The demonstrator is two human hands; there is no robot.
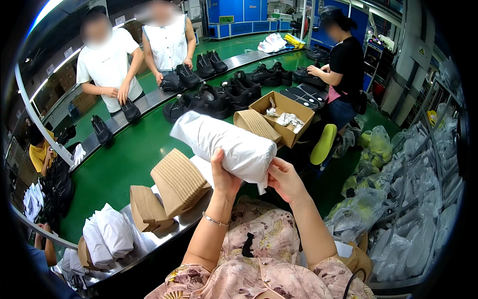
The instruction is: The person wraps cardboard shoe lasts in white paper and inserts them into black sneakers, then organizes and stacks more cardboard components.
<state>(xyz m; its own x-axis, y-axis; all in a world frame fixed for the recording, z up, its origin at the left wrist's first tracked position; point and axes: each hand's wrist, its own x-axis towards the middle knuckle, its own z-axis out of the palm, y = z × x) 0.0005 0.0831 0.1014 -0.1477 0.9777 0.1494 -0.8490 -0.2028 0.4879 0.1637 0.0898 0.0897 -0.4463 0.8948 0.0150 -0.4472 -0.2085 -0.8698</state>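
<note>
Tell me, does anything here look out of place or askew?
Mostly orderly. The brown card stacks near the left hand lean over and fan out instead of standing square. The white wrapped bundle in both hands, right hand at its end, looks intact.

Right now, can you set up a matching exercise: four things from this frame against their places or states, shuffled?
Things:
1. white bundle
2. black shoes
3. open box
4. cardboard stack

Places or states:
A. in a row on the green belt
B. on the steel ledge, left of the hands
C. held up in both hands
D. past the bundle, crumpled paper inside

Pairs: 1-C, 2-A, 3-D, 4-B
</note>
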